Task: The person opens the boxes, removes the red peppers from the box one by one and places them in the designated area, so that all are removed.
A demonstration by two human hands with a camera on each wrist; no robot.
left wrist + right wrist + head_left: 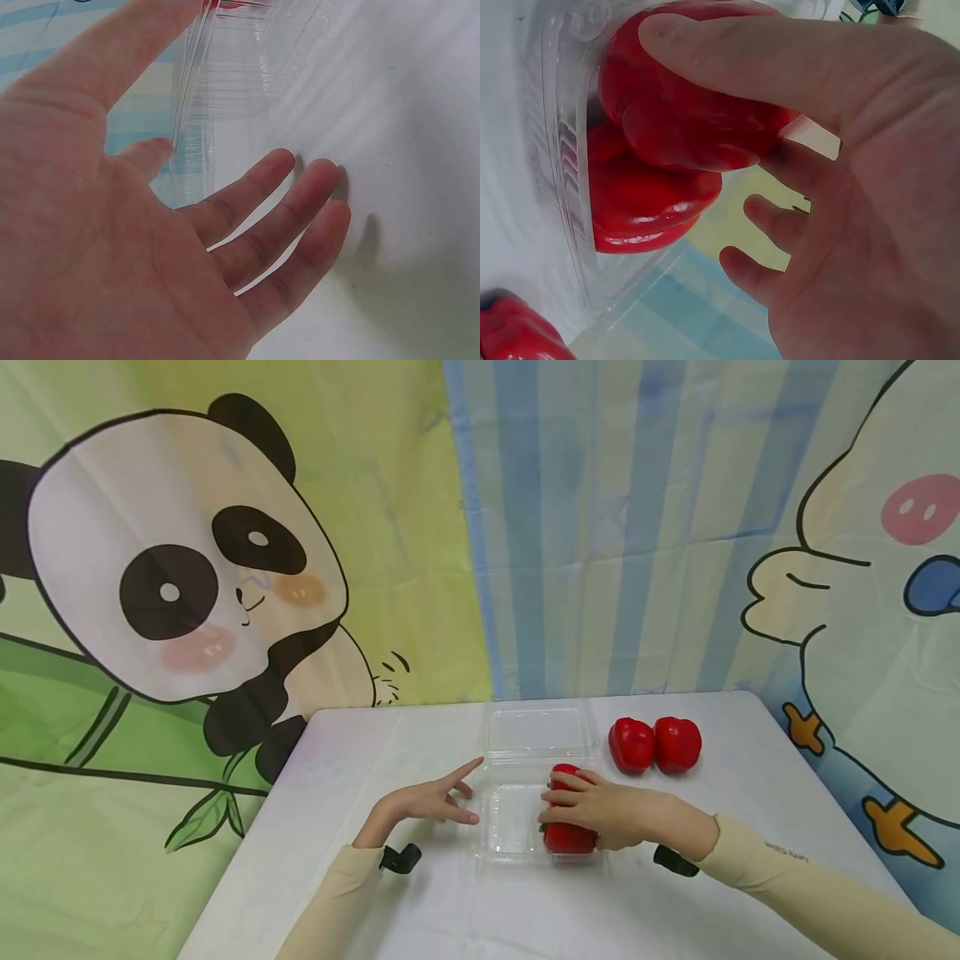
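Two hands over a white table (360,893). Right hand (600,810) wrapped round a red pepper (567,838), fingers curled over its top, holding it inside a clear box (504,827) near the middle of the table. Left hand (431,800) just beside the box's left wall, fingers straight and spread apart, holding nothing, pointer finger aimed at the far edge. Box lid (536,731) lying open and flat behind the box. Two more peppers (654,745) side by side, touching, near the far right corner.

Seen only from the head: the whole table, the lid, both sleeves, the panda cloth (187,552) behind.

Seen only from the left wrist: open palm (112,247) up close, three fingertips down on the table, ribbed box wall (225,82) right next to the thumb.

Seen only from the right wrist: thumb (780,67) pressed across the pepper (667,135), shiny red lumps tight against the box wall (555,172), a bit of another pepper (514,334) outside, low in the corner.
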